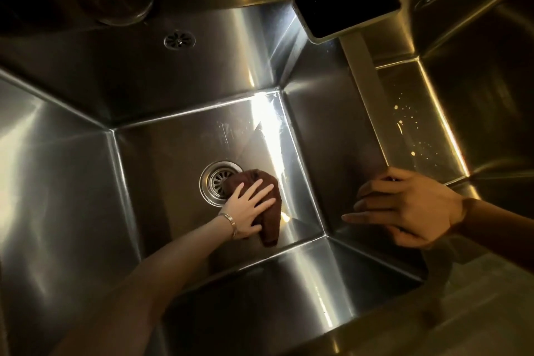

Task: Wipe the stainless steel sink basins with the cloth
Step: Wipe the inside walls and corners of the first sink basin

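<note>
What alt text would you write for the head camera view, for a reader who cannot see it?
A left hand presses a brown cloth flat on the floor of a steel sink basin, at the edge of the drain. The right hand rests on the divider, where a phone lies further back.

a crumpled dark brown cloth [267, 205] lies on the steel basin [161, 159] floor, overlapping the drain [215, 182].
</note>
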Available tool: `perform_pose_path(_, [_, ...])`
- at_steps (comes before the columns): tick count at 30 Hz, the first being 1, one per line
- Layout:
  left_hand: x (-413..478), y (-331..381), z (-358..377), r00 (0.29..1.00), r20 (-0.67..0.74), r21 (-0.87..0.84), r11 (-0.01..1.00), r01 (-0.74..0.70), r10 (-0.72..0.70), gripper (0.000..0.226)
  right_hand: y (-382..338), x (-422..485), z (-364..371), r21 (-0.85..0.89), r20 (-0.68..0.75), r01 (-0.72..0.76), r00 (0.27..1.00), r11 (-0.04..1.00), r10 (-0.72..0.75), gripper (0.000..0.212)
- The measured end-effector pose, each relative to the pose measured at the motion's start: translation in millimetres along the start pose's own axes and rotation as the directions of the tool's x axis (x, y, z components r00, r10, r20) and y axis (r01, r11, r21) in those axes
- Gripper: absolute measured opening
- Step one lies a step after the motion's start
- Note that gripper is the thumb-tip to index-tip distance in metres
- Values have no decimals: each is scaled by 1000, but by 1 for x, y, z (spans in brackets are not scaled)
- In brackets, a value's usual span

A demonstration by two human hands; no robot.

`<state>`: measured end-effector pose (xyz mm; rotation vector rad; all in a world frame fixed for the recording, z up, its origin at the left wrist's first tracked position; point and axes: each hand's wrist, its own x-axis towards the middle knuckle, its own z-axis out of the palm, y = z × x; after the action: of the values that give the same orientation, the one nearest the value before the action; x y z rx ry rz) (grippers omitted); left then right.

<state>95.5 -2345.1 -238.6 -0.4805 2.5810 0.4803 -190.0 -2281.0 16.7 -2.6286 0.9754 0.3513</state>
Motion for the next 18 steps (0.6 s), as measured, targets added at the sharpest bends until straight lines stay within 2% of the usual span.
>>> perform_pose_path(4, [37, 9, -22, 987, -56, -82, 986, 148, -153, 78, 1, -1, 1, 23, -2, -15, 1000, 1000, 15, 46])
perform_pose_path(5, [49, 17, -28, 987, -59, -79, 986, 147, -151, 79, 1, -1, 2, 24, -3, -18, 1000, 1000, 18, 46])
perform_pose_path(9, [81, 35, -42, 998, -41, 61, 997, -50, 53, 80, 0, -2, 2, 37, 21, -28, 999, 999, 27, 46])
perform_pose_path(12, [86, 16, -43, 996, -73, 67, 997, -49, 54, 75, -1, 0, -1, 15, 62, -30, 998, 999, 29, 46])
perform_pose_path(13, [85, 6, -45, 996, -86, 58, 998, -7, 12, 74, -1, -1, -2, -3, 67, -28, 997, 1000, 28, 46])
perform_pose_path(15, [83, -18, -55, 981, -114, -16, 987, 158, -158, 72, 1, 1, -4, -26, 50, 1, 999, 1000, 0, 47])
perform_pose_path(18, [74, -53, -75, 891, -100, -230, 882, 412, -443, 67, 15, 18, -14, -48, 6, 5, 1000, 999, -5, 45])
